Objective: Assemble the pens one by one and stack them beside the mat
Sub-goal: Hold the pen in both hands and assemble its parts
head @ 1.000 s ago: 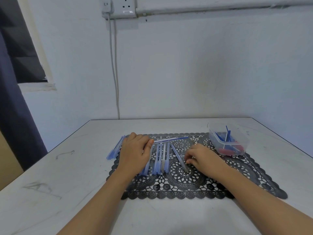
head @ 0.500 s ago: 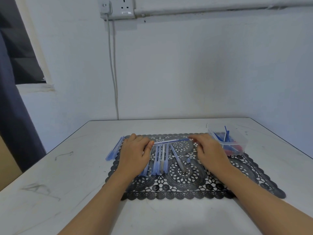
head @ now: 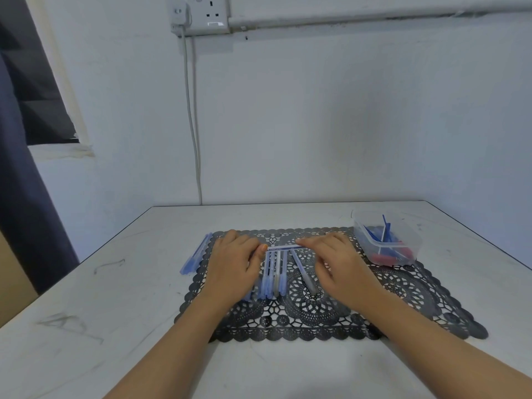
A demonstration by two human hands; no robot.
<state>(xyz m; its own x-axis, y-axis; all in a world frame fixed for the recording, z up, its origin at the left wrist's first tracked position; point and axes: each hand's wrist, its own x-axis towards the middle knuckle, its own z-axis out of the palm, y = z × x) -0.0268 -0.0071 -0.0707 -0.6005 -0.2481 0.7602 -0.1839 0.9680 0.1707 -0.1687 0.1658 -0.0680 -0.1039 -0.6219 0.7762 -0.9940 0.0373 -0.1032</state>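
A black lace mat (head: 403, 289) lies on the white table. Between my two hands a thin pen part (head: 283, 248) spans sideways: my left hand (head: 233, 263) holds its left end against the thumb, and my right hand (head: 336, 260) pinches its right end. Under that part, several pale blue pen barrels (head: 273, 279) lie side by side on the mat, with one grey barrel (head: 305, 276) slanted to their right. A few blue pens (head: 195, 254) are stacked just off the mat's left edge.
A clear plastic tub (head: 403, 251) at the mat's far right corner holds blue refills and red and blue caps. The table's left edge (head: 86, 260) runs diagonally, with a dark curtain beyond it. The wall is close behind the table.
My right hand left the grey barrel near the mat's middle, moved up and back, and took the right end of the thin part that my left hand holds.
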